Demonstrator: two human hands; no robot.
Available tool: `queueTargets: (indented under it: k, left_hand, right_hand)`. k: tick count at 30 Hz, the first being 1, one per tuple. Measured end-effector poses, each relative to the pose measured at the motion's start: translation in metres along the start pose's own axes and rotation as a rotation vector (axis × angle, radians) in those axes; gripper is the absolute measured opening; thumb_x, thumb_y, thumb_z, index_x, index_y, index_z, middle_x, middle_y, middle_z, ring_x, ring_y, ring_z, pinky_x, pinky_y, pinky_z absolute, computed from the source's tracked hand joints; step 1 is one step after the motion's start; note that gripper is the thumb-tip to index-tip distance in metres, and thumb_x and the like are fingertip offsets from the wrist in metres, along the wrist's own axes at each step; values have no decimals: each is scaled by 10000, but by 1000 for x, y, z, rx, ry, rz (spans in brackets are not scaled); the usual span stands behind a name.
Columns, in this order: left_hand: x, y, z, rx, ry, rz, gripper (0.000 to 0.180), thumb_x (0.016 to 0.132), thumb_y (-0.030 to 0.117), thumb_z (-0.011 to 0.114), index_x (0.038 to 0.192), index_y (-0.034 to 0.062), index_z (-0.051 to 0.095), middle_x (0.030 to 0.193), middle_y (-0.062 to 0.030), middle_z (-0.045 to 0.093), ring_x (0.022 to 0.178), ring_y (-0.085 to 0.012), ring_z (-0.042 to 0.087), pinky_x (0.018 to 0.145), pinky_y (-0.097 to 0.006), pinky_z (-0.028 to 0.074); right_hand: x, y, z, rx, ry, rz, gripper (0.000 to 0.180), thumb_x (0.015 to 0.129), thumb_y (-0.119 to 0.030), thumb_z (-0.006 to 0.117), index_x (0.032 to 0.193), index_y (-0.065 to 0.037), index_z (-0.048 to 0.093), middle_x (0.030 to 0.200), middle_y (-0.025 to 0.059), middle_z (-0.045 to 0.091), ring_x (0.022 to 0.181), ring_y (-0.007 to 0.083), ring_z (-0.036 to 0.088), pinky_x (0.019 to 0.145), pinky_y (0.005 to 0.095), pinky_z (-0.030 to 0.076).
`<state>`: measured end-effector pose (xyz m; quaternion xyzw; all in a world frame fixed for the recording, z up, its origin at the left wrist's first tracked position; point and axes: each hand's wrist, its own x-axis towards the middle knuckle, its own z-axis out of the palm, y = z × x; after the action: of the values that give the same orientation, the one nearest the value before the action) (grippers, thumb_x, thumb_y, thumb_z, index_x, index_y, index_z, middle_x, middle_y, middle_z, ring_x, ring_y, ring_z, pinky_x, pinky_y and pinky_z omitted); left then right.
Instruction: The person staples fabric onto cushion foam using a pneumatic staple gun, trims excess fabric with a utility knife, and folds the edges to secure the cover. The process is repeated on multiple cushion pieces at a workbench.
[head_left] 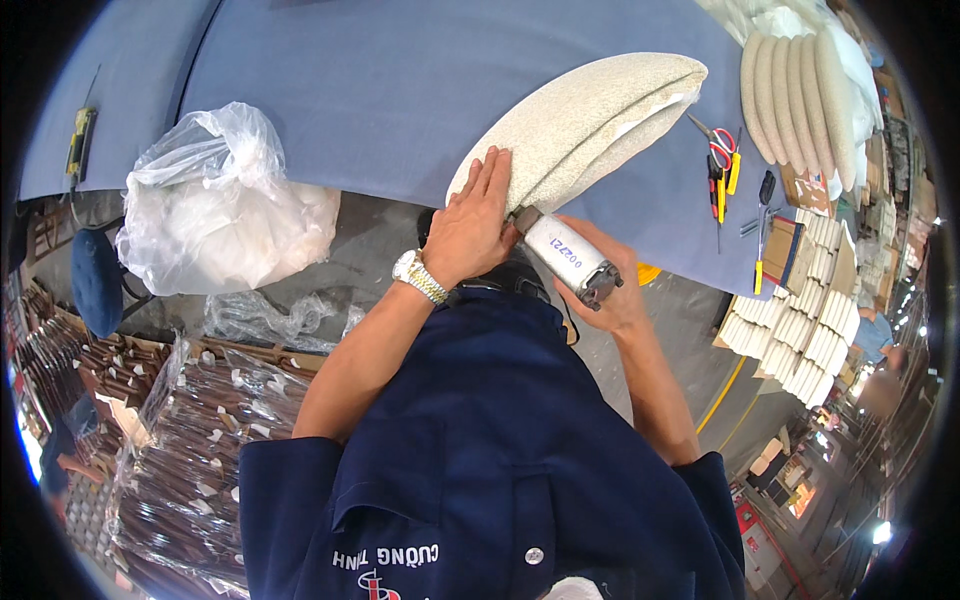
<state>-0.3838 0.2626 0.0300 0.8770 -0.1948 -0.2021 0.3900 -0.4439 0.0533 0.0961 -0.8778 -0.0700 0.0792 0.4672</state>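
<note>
A cream fabric-covered cushion, curved and crescent-shaped, lies at the near edge of the blue-covered table. Its open seam side faces me, and a white strip shows in the fold. My left hand rests flat on the cushion's left end, fingers stretched out, with a watch on the wrist. My right hand is wrapped round a pneumatic staple gun with a silver-white body. The gun's nose meets or nearly meets the cushion's near edge, beside the left hand; contact cannot be told. The right fingers are partly hidden behind the gun.
On the blue table, red-handled scissors and yellow-handled tools lie right of the cushion. Several similar cushions stand at the far right. A clear plastic bag of white filling hangs at the left edge, near a blue stool.
</note>
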Motion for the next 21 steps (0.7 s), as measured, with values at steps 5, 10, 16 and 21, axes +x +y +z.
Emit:
queueTargets:
  k: [5,10,16,21]
  left_hand:
    - [-3,2,1,1,-18,-43,988,822,54,712,1626,7,138,1664,-264,265,1524,-420,315,1170,-475,426]
    - [0,-2,-7,-68,8,-21,993,814,77,749,1607,-32,162,1651,-299,264,1510,-474,313,1148,-571,426]
    - [-14,-18,1,-217,101,54,1041,784,124,812,1601,-36,187,1632,-302,300,1516,-443,316,1209,-473,369]
    - [-16,-17,7,-220,157,16,990,790,59,793,1591,-29,219,1604,-316,344,1511,-425,332,1219,-457,352]
  right_hand:
    - [4,-3,1,-44,-27,-20,519,747,-65,737,1251,24,654,1112,168,730,975,286,739,861,345,557]
    - [12,-12,13,54,-19,108,508,750,-59,725,1249,11,658,1040,133,722,921,233,716,840,315,543]
    - [11,-4,15,29,29,2,474,803,-58,735,1262,20,646,1057,114,725,952,183,695,871,299,530]
    - [4,-2,17,43,25,-15,491,810,-69,748,1277,36,640,1105,139,727,997,188,697,896,313,533]
